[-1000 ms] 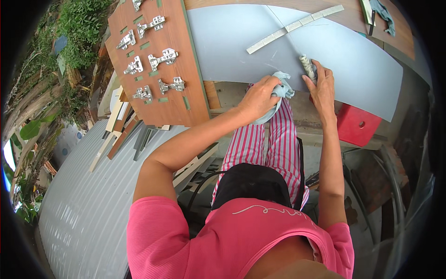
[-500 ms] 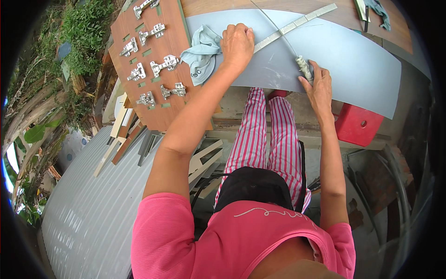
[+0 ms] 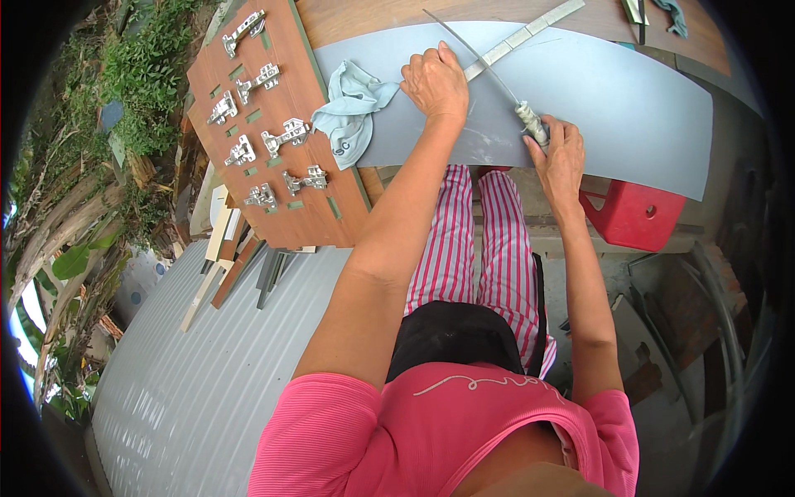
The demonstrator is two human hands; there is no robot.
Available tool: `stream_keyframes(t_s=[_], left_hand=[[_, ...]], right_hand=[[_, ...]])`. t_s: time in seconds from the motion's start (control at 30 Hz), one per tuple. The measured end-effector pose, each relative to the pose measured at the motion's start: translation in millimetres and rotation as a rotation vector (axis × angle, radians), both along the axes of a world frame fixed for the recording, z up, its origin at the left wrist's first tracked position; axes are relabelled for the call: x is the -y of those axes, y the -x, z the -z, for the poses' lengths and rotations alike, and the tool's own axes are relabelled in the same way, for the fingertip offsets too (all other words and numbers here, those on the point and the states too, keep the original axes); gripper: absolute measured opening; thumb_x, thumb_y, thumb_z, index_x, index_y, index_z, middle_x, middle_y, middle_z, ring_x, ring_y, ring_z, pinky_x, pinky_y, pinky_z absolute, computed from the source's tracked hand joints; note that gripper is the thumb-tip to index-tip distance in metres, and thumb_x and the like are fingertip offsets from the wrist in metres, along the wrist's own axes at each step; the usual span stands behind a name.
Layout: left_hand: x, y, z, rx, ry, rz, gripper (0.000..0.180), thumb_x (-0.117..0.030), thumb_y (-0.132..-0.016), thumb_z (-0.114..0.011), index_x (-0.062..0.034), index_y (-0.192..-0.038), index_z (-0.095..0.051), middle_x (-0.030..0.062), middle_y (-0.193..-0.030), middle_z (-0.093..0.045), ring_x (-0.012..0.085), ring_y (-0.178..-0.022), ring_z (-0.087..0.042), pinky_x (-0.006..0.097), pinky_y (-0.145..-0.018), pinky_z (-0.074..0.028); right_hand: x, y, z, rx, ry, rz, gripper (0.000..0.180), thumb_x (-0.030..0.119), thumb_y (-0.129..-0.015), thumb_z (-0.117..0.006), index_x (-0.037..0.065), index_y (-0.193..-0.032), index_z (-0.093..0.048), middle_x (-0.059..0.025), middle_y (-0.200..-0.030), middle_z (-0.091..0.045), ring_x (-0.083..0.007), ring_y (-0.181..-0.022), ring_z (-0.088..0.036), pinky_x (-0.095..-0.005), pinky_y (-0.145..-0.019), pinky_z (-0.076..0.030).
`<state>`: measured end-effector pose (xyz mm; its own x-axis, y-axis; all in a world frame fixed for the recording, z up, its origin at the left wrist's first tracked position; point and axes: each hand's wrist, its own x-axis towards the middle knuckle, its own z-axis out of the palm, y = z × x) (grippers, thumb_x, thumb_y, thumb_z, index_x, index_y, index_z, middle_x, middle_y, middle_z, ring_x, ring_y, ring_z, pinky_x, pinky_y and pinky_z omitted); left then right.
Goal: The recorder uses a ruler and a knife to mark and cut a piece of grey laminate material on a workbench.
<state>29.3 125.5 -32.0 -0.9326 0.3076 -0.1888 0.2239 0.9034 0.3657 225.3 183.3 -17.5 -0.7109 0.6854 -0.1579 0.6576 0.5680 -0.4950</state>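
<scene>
The cloth (image 3: 352,103) has moved from my left hand (image 3: 436,84) to the left, put aside. This hand curls at the segmented strip (image 3: 522,38), remaining on the grey sheet (image 3: 621,108); whether pinching, I cannot tell. My right hand (image 3: 560,156) clasps the rod handle (image 3: 529,120).

hinges (image 3: 286,138): 7 | hands (image 3: 439,83): 2 | cloths (image 3: 348,108): 2 | wrapped-handle tool (image 3: 528,120): 1 | segmented strip (image 3: 525,35): 1

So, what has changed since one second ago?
The left hand released the crumpled light-blue cloth, now farther left across the brown wooden board and smooth grey sheet. This hand moved forward to the near end of the pale segmented strip. The thin grey rod swung slightly left. The right hand stays on the rod's pale wrapped handle; the silver metal hinges stay.
</scene>
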Motion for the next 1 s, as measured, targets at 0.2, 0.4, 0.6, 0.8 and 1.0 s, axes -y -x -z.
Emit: stream_keyframes(t_s=[0.2, 0.4, 0.6, 0.8, 1.0], left_hand=[[-8, -3, 4, -0.077, 0.040, -0.072, 0.041, -0.033, -0.092, -0.042, -0.0028, -0.081, -0.067, 0.0145, -0.087, -0.063, 0.0337, -0.088, -0.056, 0.046, -0.079, -0.041], [-9, -2, 12, -0.242, 0.031, -0.093, 0.032, -0.028, -0.088, -0.050, -0.0057, -0.069, -0.063, 0.0094, -0.075, -0.061, 0.0285, -0.073, -0.057, 0.041, -0.068, -0.045], [-13, -4, 8, -0.129, 0.044, -0.103, 0.037, -0.030, -0.090, -0.043, -0.0057, -0.069, -0.062, 0.0152, -0.070, -0.064, 0.0359, -0.067, -0.061, 0.048, -0.061, -0.046], [-14, -3, 8, -0.179, 0.082, -0.090, 0.036, -0.028, -0.087, -0.050, -0.0067, -0.060, -0.059, 0.0107, -0.062, -0.062, 0.0315, -0.060, -0.060, 0.044, -0.055, -0.047], [-15, -6, 3, -0.132, 0.104, -0.086, 0.038, -0.029, -0.088, -0.047, -0.0067, -0.060, -0.060, 0.0122, -0.064, -0.063, 0.0321, -0.059, -0.061, 0.044, -0.054, -0.048]], right_hand=[[-2, -1, -1, -0.027, -0.042, -0.025, 0.035, 0.015, -0.078, -0.068, 0.006, -0.109, -0.055, -0.0140, -0.101, -0.054, -0.0321, -0.091, -0.055, -0.0416, -0.077, -0.044], [5, 9, -24, 0.149, 0.324, 0.097, 0.028, 0.016, -0.088, -0.057, 0.005, -0.112, -0.047, -0.0236, -0.083, -0.062, -0.0432, -0.076, -0.060, -0.0487, -0.063, -0.046], [11, -11, -24, 0.215, 0.359, 0.121, 0.026, 0.021, -0.092, -0.053, 0.007, -0.112, -0.045, -0.0259, -0.080, -0.062, -0.0462, -0.075, -0.059, -0.0516, -0.062, -0.044], [10, 4, -29, 0.287, 0.348, 0.097, 0.025, 0.018, -0.090, -0.055, 0.004, -0.107, -0.044, -0.0241, -0.078, -0.062, -0.0435, -0.074, -0.060, -0.0513, -0.062, -0.047], [2, 23, -27, 0.186, 0.323, 0.047, 0.023, 0.018, -0.090, -0.054, 0.003, -0.105, -0.045, -0.0240, -0.076, -0.061, -0.0437, -0.070, -0.060, -0.0514, -0.060, -0.047]])
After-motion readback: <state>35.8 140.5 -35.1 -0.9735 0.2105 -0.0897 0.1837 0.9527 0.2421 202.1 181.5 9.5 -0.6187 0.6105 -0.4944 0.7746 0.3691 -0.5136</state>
